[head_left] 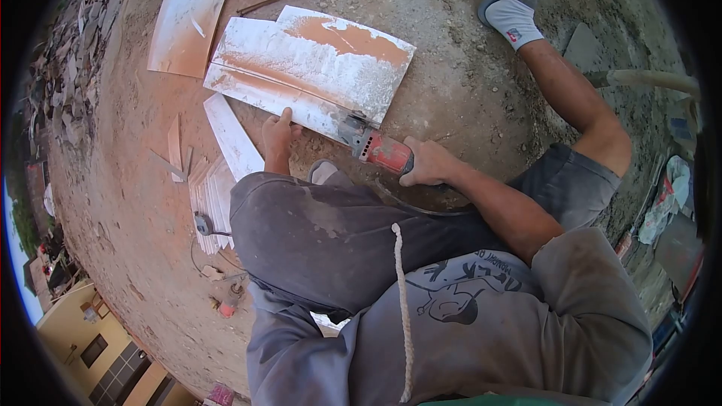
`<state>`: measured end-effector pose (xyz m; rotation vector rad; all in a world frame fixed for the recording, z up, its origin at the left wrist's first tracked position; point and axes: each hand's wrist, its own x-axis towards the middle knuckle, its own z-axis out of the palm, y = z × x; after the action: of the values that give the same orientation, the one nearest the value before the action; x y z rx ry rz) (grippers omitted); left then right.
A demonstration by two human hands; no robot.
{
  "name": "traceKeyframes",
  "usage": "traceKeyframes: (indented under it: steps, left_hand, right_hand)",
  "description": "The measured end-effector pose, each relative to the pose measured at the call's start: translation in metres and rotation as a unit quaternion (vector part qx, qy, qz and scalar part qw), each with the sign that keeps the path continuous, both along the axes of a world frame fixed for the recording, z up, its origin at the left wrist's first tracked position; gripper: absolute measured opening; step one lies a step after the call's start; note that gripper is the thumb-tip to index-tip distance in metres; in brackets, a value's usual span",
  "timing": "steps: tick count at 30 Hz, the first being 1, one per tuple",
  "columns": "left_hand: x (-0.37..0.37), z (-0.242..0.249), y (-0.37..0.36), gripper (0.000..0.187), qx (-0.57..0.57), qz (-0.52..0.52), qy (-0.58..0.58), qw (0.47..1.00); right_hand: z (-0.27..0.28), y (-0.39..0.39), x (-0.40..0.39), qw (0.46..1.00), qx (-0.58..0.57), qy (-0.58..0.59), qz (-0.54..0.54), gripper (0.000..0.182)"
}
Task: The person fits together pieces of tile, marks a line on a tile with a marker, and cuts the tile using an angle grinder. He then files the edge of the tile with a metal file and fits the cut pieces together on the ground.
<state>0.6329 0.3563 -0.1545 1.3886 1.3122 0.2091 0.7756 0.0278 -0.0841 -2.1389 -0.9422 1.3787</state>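
Note:
A dusty orange tile (301,75) lies flat on the dirt ground in front of me, stacked on another tile. My left hand (277,135) presses on its near edge, fingers spread on the tile. My right hand (429,163) grips a red angle grinder (380,150), whose disc end sits at the tile's lower right edge. My bent knee in grey trousers (316,225) is just below both hands.
Narrow cut tile strips (226,158) lie stacked at the left. More tiles (188,15) lie farther up. My outstretched leg with a grey sandal (515,7) reaches to the upper right. A small red tool (229,301) lies on the dirt at lower left.

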Motion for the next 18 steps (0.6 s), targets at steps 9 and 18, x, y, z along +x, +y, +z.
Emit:
traceKeyframes:
  steps: [9,18]
  left_hand:
    - [0.000,-0.001,-0.002,0.033,-0.005,0.005,-0.016,1.000]
    - [0.002,0.005,-0.002,0.032,-0.009,-0.003,0.015,1.000]
  right_hand:
    - [-0.002,-0.004,0.001,1.000,-0.008,-0.007,0.005,0.066]
    - [-0.010,-0.008,-0.002,1.000,-0.001,-0.014,0.015,0.067]
